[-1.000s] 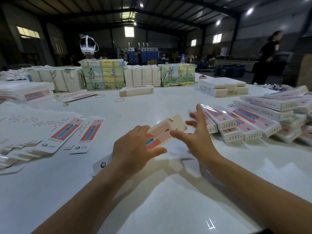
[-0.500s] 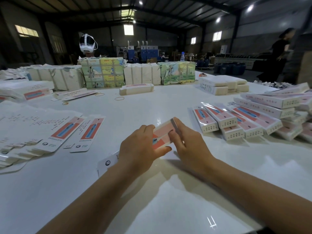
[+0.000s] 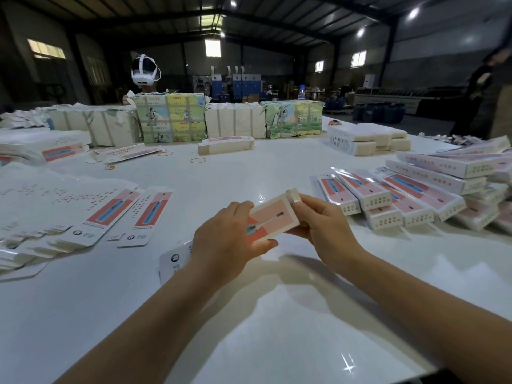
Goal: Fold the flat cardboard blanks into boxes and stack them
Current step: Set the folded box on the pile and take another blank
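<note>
left hand [image 3: 221, 242], right hand [image 3: 322, 225], gripping box [image 3: 273, 217]

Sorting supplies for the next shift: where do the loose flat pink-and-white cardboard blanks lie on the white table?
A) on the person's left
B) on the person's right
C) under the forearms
A: the fanned pile of flat pink-and-white cardboard blanks lies left of the left hand on the white table.

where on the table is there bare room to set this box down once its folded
Bare white table lies under the forearms, and mid-table between the rubber band and both hands. Crowded: fanned flat blanks at left, folded boxes stacked at right.
</note>
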{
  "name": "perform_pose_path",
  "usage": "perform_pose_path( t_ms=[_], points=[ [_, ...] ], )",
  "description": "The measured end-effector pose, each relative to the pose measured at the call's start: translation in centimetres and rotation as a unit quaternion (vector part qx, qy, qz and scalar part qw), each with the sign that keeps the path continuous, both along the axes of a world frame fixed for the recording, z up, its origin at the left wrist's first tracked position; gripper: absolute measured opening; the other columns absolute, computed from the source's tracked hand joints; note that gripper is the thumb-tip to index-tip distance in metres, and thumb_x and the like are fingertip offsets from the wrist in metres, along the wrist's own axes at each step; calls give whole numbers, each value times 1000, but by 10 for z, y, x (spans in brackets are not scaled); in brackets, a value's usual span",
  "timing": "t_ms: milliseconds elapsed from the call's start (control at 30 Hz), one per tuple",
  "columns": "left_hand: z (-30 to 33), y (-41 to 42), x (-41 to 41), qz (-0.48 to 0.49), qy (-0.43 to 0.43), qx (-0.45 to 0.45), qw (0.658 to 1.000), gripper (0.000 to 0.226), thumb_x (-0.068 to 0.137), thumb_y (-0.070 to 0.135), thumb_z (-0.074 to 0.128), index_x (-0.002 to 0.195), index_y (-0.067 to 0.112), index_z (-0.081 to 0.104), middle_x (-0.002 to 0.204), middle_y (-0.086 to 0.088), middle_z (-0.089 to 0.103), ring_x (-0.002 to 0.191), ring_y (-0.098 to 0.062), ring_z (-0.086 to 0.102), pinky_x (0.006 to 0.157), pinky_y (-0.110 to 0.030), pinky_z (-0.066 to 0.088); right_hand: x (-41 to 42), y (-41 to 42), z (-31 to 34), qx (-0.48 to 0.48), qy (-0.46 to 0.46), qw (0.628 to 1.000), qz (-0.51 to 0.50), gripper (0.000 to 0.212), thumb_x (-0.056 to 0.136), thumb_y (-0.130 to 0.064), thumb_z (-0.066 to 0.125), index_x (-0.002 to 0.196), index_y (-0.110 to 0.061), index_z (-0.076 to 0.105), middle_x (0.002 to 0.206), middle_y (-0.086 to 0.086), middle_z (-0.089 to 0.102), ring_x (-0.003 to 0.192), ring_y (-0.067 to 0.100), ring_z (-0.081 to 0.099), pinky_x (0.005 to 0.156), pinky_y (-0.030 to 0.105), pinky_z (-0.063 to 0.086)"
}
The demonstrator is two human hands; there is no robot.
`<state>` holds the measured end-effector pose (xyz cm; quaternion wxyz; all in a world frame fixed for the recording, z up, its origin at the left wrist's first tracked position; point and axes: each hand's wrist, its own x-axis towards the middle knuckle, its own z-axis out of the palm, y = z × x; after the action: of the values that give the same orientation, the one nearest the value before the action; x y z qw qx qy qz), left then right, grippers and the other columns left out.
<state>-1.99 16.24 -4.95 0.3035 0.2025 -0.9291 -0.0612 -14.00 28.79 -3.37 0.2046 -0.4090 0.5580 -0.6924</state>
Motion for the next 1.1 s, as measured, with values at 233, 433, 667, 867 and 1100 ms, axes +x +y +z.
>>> perform_pose_path(
  t_ms=[233,433,667,867,1100],
  points=[
    [-2,-1,1,7,15,-26,1000,76,71,69,55,129,22,46,115,2,59,94,-16,59,75,-27,48,-1,0,1,15,29,999,30,59,99,-1,39,75,-41,76,85,-7,74,86,11,70,72,20,55],
    [-1,2,1,14,8,-50,999,73,74,65,59,129,19,46,113,0,58,93,-17,57,75,-30,51,-1,2,-5,70,179,980,-44,34,95,0,37,100,-16,68,90,0,71,90,20,65,85,35,55],
    [3,7,-1,22,14,-46,999,67,75,65,57,123,18,48,109,1,57,90,-16,57,75,-29,51,7,3,-8,91,341,930,-106,11,96,-10,42,91,-15,50,68,-5,57,61,7,50,54,15,37],
    [4,10,0,30,-19,-64,997,66,77,67,54,122,20,46,109,3,55,91,-15,56,74,-28,50,5,7,-6,118,384,911,-93,11,94,-12,44,97,-14,53,75,-9,63,73,7,59,62,19,44],
    [7,4,3,32,-15,-12,999,67,76,66,58,125,22,45,114,5,56,91,-14,57,77,-29,52,2,1,-5,106,266,957,-38,16,95,-17,47,106,-23,57,80,-17,63,71,-1,56,58,9,44]
  ],
)
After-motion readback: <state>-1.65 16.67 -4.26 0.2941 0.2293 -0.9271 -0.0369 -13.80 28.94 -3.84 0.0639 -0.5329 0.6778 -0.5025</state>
